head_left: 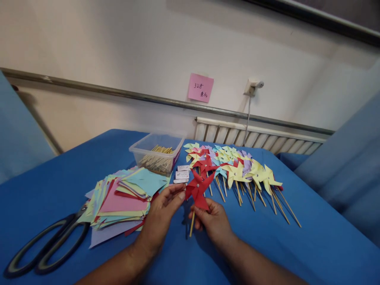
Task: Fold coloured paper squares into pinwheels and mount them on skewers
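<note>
A red paper pinwheel (198, 189) on a thin wooden stick is held up just above the blue table. My right hand (212, 221) is closed around the stick below the wheel. My left hand (163, 209) pinches the left blade of the pinwheel with thumb and fingers. Behind it lies a row of several finished pinwheels (237, 168) in yellow, red, purple and light blue, sticks pointing toward me.
A stack of coloured paper squares (124, 198) lies left of my hands, with large black scissors (44, 247) at the near left. A clear plastic box of wooden sticks (157, 152) stands behind, small white boxes (182, 174) beside it. A wall with a pink note (200, 88) is beyond.
</note>
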Tool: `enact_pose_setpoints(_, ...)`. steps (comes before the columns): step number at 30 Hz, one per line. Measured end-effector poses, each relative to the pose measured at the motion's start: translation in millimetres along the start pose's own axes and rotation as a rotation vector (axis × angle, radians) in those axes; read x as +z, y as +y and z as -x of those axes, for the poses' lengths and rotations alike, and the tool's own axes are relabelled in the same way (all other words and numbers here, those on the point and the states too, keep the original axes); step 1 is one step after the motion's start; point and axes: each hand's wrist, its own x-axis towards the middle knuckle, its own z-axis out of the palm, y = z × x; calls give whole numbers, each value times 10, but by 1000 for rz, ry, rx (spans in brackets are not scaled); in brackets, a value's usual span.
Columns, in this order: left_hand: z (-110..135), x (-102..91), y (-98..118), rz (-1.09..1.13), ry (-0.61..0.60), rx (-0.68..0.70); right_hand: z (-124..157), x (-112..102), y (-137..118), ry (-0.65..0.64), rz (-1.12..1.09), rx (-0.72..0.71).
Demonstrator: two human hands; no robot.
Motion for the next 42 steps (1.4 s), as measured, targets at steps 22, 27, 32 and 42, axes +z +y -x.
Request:
enact_pose_setpoints(22, -78, -12, -77, 70, -89, -73, -26, -2, 1, -245, -95, 17)
enact_pose_setpoints(27, -103, -15, -31, 12, -54, -71, -48, 12, -47, -267, -44, 40)
enact_pose_setpoints(32, -123, -58, -16, -57, 90, 4, -66, 23, 4, -218, 13, 83)
enact_pose_setpoints(42, -126, -60, 15, -152, 98, 43, -84, 46, 160, -75, 145, 38)
